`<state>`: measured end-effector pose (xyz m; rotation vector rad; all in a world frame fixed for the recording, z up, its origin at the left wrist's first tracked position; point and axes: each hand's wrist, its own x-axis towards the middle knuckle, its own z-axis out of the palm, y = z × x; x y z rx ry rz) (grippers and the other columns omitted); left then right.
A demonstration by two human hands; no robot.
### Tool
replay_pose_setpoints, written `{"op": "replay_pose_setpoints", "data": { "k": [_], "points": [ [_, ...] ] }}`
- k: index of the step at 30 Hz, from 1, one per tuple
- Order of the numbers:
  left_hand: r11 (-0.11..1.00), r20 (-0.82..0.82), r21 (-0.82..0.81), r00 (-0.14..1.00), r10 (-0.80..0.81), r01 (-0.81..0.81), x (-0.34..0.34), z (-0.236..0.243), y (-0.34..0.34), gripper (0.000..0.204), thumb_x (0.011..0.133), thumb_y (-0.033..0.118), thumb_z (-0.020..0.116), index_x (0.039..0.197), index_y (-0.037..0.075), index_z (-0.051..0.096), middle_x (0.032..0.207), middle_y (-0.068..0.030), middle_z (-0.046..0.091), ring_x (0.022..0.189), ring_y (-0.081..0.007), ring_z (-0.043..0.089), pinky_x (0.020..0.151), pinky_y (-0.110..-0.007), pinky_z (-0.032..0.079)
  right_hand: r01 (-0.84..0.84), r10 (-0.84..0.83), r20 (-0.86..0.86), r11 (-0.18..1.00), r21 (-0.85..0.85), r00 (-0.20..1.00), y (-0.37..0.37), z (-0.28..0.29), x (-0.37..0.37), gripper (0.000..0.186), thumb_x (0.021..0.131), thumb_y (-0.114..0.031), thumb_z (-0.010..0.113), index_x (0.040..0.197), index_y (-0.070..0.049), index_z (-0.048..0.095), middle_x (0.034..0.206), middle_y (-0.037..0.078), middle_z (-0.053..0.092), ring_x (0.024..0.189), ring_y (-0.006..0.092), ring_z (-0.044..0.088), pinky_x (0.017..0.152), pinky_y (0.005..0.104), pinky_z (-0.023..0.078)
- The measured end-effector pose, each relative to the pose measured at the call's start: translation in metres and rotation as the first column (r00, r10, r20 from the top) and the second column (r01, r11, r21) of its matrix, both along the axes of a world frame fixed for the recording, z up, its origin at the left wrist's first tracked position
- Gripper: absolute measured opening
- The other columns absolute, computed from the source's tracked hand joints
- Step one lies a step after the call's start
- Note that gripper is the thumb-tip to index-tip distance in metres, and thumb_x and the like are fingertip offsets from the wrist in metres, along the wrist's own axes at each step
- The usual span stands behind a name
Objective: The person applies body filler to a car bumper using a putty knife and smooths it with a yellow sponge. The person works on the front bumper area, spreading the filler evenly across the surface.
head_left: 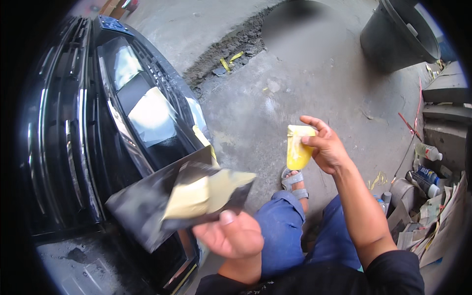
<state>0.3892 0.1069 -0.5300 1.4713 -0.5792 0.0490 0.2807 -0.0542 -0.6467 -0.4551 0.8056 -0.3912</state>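
My left hand (233,237) grips the lower edge of a dark flat mixing board (129,209), partly smeared by motion. Cream-yellow putty (188,198) lies on the board in a thick patch. Raised over the floor, my right hand (325,148) pinches a yellow putty spreader (298,158) between thumb and fingers. Pale putty coats the spreader's upper edge. Spreader and board are well apart. Left of the board stands a black car front (71,142) with slatted trim and shiny strips. Light patches (151,117) show on its dark panel, close beyond the board.
A large black bucket (393,39) stands at the far right. Bottles (428,152), cans and old newspapers (435,221) crowd the right edge. A broken trench (233,49) with rubble crosses the concrete floor ahead. My sandalled foot (295,182) is below the spreader.
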Motion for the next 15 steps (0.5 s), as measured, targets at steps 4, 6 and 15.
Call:
{"op": "replay_pose_setpoints", "data": {
  "k": [4,6,15],
  "points": [
    [0.982,0.180,-0.014,0.965,0.189,-0.190,0.010,-0.001,0.006,0.054,0.083,0.006,0.049,0.132,-0.014,0.037,0.137,-0.0295,0.046,0.124,-0.0357,0.051,0.108,-0.042,0.040,-0.113,0.105,0.151,0.993,0.040,0.983,0.019,-0.032,0.028,0.058,0.083,0.005,0.065,0.136,0.000,0.043,0.113,0.015,0.065,0.101,0.0201,0.065,0.092,0.0330,0.051],
    [0.951,0.248,0.013,0.922,0.297,-0.310,0.010,-0.006,0.021,0.058,0.084,0.007,0.049,0.136,-0.013,0.035,0.138,-0.0289,0.046,0.126,-0.0364,0.050,0.109,-0.042,0.039,-0.180,0.165,0.240,0.983,0.042,0.957,0.035,-0.046,0.045,0.055,0.085,0.004,0.064,0.136,0.000,0.044,0.115,0.013,0.064,0.103,0.0182,0.064,0.093,0.0320,0.050],
    [0.930,0.404,0.146,0.878,0.256,-0.338,0.000,-0.018,0.043,0.053,0.088,0.002,0.048,0.139,-0.008,0.038,0.139,-0.0238,0.045,0.124,-0.0329,0.050,0.110,-0.044,0.037,-0.345,0.243,0.400,0.916,0.206,0.884,0.091,-0.084,0.075,0.048,0.090,0.002,0.059,0.136,-0.002,0.045,0.115,0.008,0.063,0.101,0.0119,0.061,0.090,0.0288,0.049]
  ]
}}
